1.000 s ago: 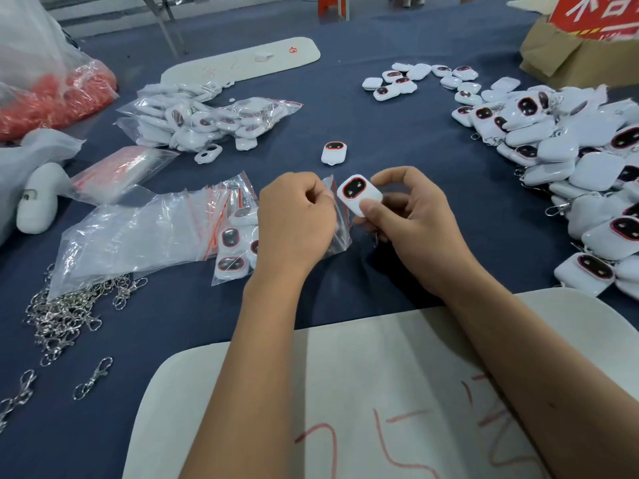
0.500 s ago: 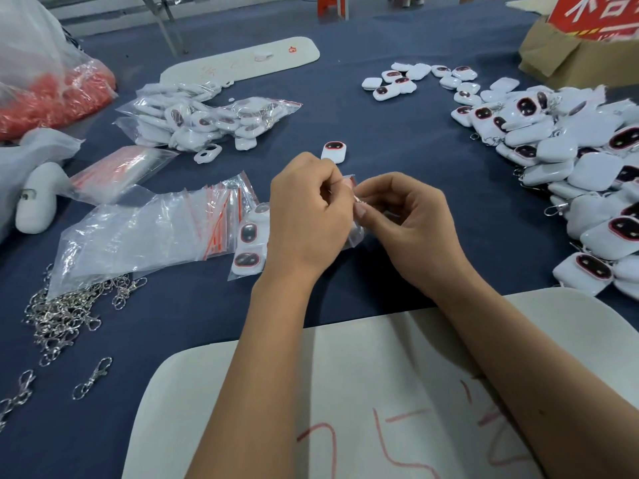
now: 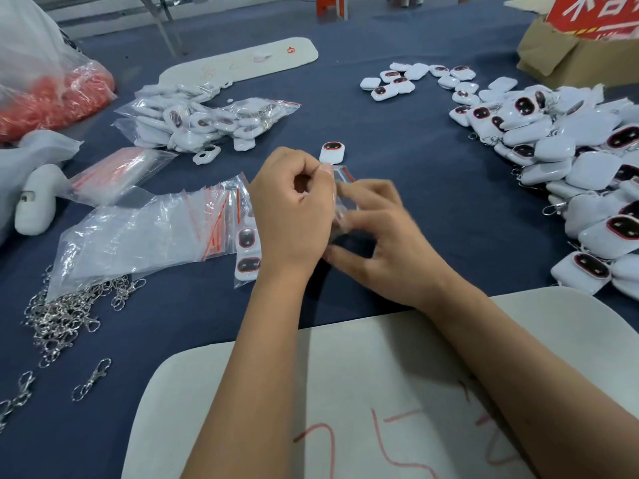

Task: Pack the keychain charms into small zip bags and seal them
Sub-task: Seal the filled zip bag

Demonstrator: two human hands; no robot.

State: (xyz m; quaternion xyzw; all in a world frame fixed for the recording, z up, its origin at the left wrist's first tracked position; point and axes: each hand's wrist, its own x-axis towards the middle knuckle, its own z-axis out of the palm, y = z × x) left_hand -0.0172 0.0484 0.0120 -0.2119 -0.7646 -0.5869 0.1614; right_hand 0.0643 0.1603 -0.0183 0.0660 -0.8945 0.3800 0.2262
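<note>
My left hand (image 3: 290,216) pinches the top of a small clear zip bag (image 3: 340,188) with a red seal line, held just above the blue table. My right hand (image 3: 383,236) is blurred and holds the same bag from the right side; the charm inside is hidden by my fingers. One white keychain charm (image 3: 332,152) with a dark red-rimmed face lies just beyond my hands. A big heap of loose charms (image 3: 570,157) fills the right side. Empty zip bags (image 3: 145,229) lie to the left, with two bagged charms (image 3: 247,250) at their edge.
A pile of filled bags (image 3: 207,121) sits at the back left, beside a bag of red pieces (image 3: 52,98). Metal clasps (image 3: 65,316) are scattered at the near left. A white board (image 3: 380,392) lies under my forearms. A cardboard box (image 3: 574,53) stands back right.
The charm that my right hand held a second ago has gone into the bag. Both hands have closed together on the bag, and my right hand has slid along it.
</note>
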